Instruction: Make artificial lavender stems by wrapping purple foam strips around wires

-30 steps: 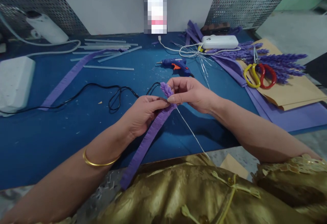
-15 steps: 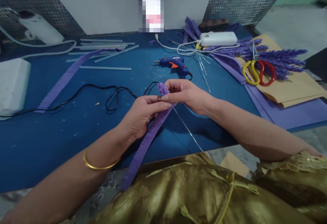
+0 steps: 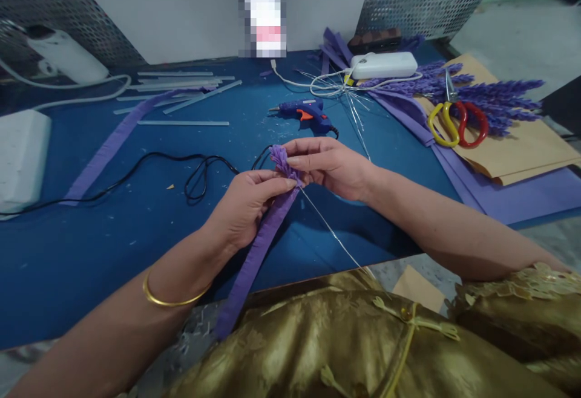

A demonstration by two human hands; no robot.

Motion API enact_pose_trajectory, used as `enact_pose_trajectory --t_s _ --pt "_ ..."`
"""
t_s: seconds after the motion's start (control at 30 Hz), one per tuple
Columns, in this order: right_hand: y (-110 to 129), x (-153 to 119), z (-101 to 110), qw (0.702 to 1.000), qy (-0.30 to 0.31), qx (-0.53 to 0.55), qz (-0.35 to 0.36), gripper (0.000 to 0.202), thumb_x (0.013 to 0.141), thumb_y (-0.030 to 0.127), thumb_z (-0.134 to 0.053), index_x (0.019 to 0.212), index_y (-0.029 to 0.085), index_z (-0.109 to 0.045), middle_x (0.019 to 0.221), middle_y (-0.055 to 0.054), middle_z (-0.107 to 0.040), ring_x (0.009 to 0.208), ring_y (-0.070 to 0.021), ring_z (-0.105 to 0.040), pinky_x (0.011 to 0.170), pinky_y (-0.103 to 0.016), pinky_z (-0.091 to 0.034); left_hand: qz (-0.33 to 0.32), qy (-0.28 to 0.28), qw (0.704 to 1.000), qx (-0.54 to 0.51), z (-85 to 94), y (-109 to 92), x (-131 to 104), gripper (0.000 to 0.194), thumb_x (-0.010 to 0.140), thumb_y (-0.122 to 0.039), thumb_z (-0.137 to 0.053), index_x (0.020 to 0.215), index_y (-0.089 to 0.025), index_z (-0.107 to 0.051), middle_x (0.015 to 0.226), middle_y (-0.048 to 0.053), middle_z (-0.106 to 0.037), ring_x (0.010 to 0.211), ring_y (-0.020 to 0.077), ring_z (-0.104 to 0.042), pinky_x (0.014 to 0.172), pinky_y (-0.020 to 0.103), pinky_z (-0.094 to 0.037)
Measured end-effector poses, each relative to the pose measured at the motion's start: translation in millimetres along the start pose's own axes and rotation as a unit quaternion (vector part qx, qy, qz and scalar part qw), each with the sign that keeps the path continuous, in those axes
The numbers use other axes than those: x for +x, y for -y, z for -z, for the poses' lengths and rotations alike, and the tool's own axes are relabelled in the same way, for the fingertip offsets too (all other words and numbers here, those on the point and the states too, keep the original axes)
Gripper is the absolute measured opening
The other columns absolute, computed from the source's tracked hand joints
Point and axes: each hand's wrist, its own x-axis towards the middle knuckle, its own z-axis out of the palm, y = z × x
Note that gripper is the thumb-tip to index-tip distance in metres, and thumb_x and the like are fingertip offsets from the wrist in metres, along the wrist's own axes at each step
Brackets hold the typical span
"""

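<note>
Between my hands is a small purple paper flower head [image 3: 280,157] with curled petals. My left hand [image 3: 249,204] is closed, thumb and fingers pinching the purple strip [image 3: 267,234] just below the flower; the strip hangs down past the table's front edge. A thin wire [image 3: 329,227] runs from the flower's base down to the right. My right hand [image 3: 329,165] is closed on the flower from the right, its thumb lying across the petals. Some fingertips of both hands are hidden behind the paper.
Beyond my hands lies a blue glue gun [image 3: 305,112]. Clear sticks [image 3: 184,123] and another purple strip [image 3: 106,150] lie left, near a black cable [image 3: 157,155]. Scissors [image 3: 458,123], finished purple stems [image 3: 503,98] and brown paper [image 3: 512,156] are right; a white power bank [image 3: 384,65] is behind.
My right thumb and fingers have shifted a little, and more of the purple flower shows between my hands. The flower has moved slightly left. The view has shifted slightly.
</note>
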Motion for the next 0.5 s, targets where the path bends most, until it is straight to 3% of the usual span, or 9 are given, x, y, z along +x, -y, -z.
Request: enact_pose_trajectory --t_s 0.17,0.5 --pt "0.5 0.9 1.9 1.0 0.015 0.011 0.003 0.011 0.076 0.018 -0.073 0.084 0.014 -0.066 0.078 -0.001 -0.066 0.063 -0.0075 -0.054 0.057 -0.019 -0.044 0.006 0.029 0.999 -0.028 0.9 1.3 0.2 0.018 0.062 -0.028 -0.085 0.074 -0.017 -0.079 0.068 0.003 -0.072 0.052 0.0089 -0.053 0.051 0.022 -0.038" --pt "-1.2 2.4 2.6 1.0 0.018 0.007 0.01 0.011 0.077 0.018 -0.073 0.083 0.014 -0.065 0.073 0.001 -0.063 0.06 -0.0069 -0.053 0.054 -0.018 -0.043 -0.001 0.026 0.999 -0.046 1.6 3.6 2.3 0.017 0.062 -0.028 -0.087 0.072 -0.016 -0.079 0.065 0.002 -0.071 0.052 0.0072 -0.054 0.048 0.017 -0.038"
